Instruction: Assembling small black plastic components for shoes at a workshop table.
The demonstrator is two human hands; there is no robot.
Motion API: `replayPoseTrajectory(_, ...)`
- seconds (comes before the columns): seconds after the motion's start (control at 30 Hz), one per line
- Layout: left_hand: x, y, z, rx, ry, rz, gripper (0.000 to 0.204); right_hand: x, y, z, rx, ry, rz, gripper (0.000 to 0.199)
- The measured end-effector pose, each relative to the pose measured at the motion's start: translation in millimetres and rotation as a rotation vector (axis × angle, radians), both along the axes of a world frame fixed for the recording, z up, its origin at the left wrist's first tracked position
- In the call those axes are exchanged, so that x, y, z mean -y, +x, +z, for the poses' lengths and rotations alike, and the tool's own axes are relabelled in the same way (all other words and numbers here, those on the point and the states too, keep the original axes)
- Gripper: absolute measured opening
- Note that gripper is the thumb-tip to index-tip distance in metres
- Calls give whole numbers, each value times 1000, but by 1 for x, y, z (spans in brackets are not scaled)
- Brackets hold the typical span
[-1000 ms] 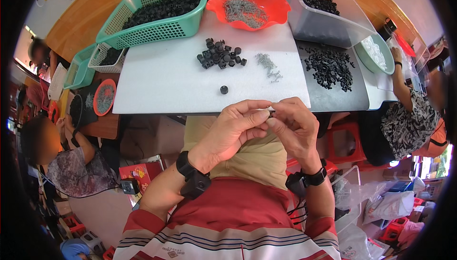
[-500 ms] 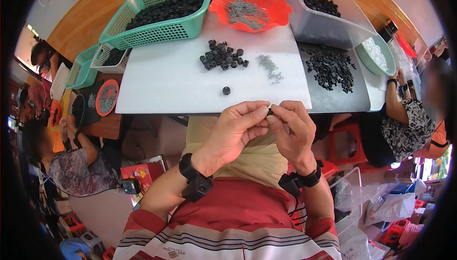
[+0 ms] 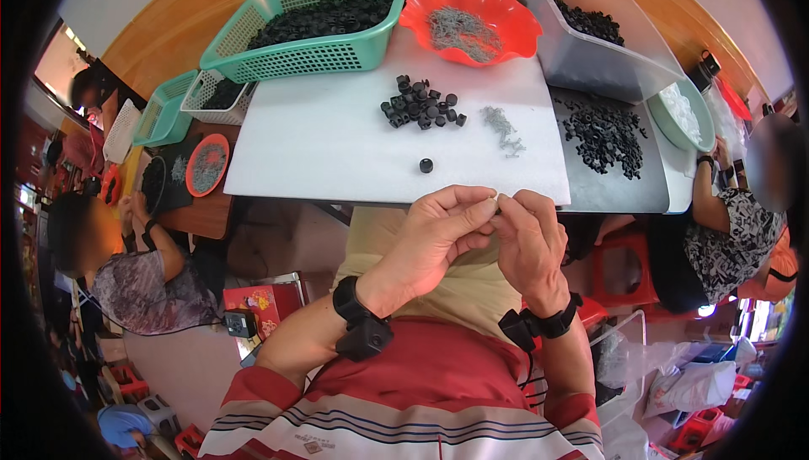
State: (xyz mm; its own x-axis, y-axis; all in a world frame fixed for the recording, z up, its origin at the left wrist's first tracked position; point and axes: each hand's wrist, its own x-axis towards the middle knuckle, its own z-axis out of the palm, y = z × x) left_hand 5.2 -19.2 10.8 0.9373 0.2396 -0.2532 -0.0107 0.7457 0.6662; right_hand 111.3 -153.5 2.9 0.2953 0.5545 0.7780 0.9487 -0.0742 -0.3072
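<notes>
My left hand (image 3: 445, 237) and my right hand (image 3: 535, 249) meet fingertip to fingertip just off the near edge of the white foam sheet (image 3: 312, 136). Both are closed in a pinch around a small black part, almost wholly covered by the fingers. A single round black cap (image 3: 425, 166) lies on the sheet, a little beyond my left fingers. Farther back sits a heap of black caps (image 3: 421, 104), and to its right a scatter of small grey metal pins (image 3: 503, 130). Small black pieces (image 3: 604, 136) are spread on a dark mat at the right.
Along the back stand a green basket (image 3: 295, 62) of black parts, a red scalloped bowl (image 3: 527, 30) of grey pins and a clear plastic bin (image 3: 607, 64). A pale green bowl (image 3: 704, 127) holds white pieces. Other people sit working at left and right.
The whole view has shifted, so the table and hands sit slightly farther right and lower. My fingers have closed further over the small black part, which showed more before.
</notes>
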Motion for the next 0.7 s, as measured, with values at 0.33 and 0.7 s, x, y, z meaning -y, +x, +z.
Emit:
replayPoseTrajectory(0.33, 4, -7, 10, -7, 297, 98, 31, -1, 4, -6, -51, 61, 3, 28)
replayPoseTrajectory(0.7, -54, -5, -5, -183, 1950, 498, 27, 3, 3, -12, -353, 135, 53, 20)
